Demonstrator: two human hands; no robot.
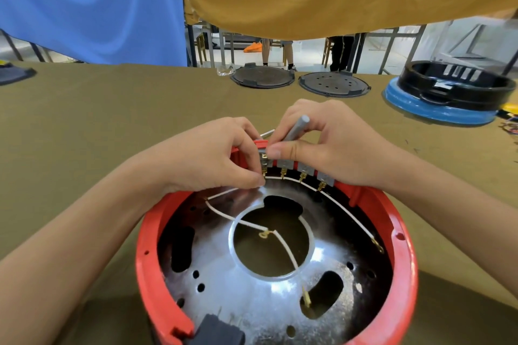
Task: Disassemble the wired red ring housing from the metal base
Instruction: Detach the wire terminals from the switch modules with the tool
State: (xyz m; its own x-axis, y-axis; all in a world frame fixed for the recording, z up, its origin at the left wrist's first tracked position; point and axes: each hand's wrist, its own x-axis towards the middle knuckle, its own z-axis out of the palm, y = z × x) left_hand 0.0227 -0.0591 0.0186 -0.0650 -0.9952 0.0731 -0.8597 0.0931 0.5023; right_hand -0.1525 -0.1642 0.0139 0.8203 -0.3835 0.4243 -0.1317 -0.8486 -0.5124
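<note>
The red ring housing (392, 232) sits near the viewer on the olive tabletop (112, 120), wrapped around the shiny metal base (252, 288), with white wires (283, 246) looping across the base's centre hole. Both hands work at the housing's far rim, close together. The left hand (221, 159) pinches a brass connector at the left end of a row of grey terminals (302, 169). The right hand (330, 145) is closed on a grey tool handle (297, 129), its thumb pressed on the rim beside the first terminal.

The step in hand appears to be freeing that first terminal. It would go best with the tool kept square to the fastener, the thumb bracing the rim so the housing does not rock, and the connector pulled straight along its tab rather than by the wire.

Room is tight between the terminal row and the curved metal wall, whose cut-outs look sharp-edged. The tabletop left of the housing lies open; two dark round lids (297, 82) and a black-and-blue assembly (448, 98) stand well apart at the far side.
</note>
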